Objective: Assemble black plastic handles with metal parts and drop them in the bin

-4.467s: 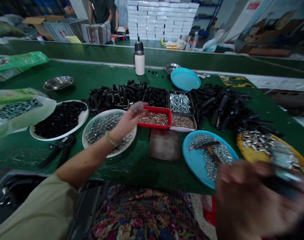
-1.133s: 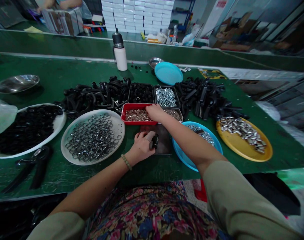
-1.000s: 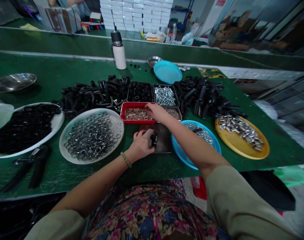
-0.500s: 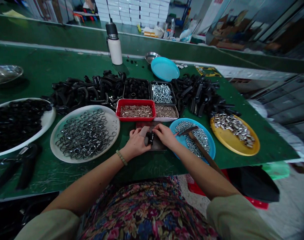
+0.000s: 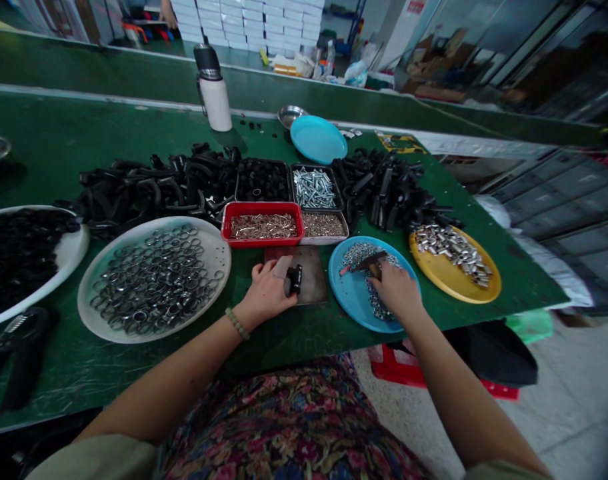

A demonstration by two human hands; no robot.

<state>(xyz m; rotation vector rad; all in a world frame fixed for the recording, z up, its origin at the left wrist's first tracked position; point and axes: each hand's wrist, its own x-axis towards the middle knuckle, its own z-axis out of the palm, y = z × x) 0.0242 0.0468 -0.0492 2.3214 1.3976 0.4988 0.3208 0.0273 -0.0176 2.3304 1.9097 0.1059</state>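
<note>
My left hand is closed around a small black part, holding it over a flat metal plate; a tan wrap covers one finger. My right hand is over the blue plate on the right, its fingers closed round the handle of a hammer just behind the head. The hammer has a dark metal head and lies across small silver nuts in that plate. Most of its handle is hidden under my hand.
A red tray of copper-coloured pins stands behind the metal plate, beside bins of screws and black pieces. A white plate of metal rings lies left, a yellow plate of silver sleeves right. A white bottle stands behind.
My right hand has left the black part, moved right to the blue plate and closed on the hammer. My left hand still holds the part. The view has shifted slightly.
</note>
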